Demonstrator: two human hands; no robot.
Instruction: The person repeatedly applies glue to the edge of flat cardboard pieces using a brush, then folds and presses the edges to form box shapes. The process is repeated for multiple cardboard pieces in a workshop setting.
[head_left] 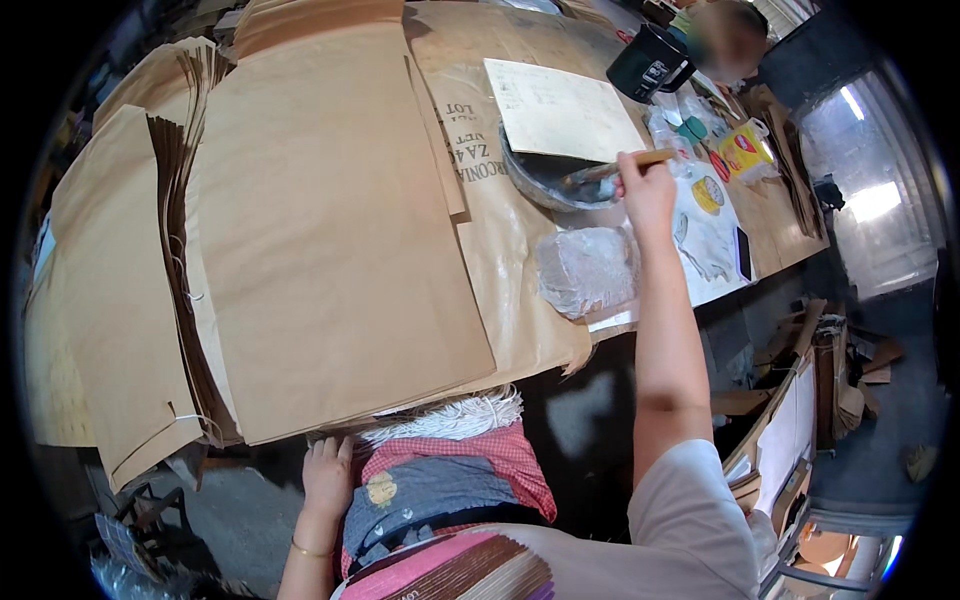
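Note:
My right hand (648,192) is closed on the wooden handle of a brush (656,157), whose other end reaches into a dark, round bowl (532,180). A pale board or sheet of card (562,110) with faint handwriting covers the far part of the bowl. Low at the front table edge, my left hand (328,475) rests with its fingers slightly bent and a little apart, holding nothing I can see. It is beside a bundle of white strings (450,415) and just below a large stack of brown paper bags (335,220).
Another stack of brown bags (120,280) lies at the left. A plastic-wrapped block (585,270) sits in front of the bowl. Farther right are a black jug (648,62), a yellow packet (745,150), a round tin (708,194) and a phone (743,254). Someone's blurred head shows beyond.

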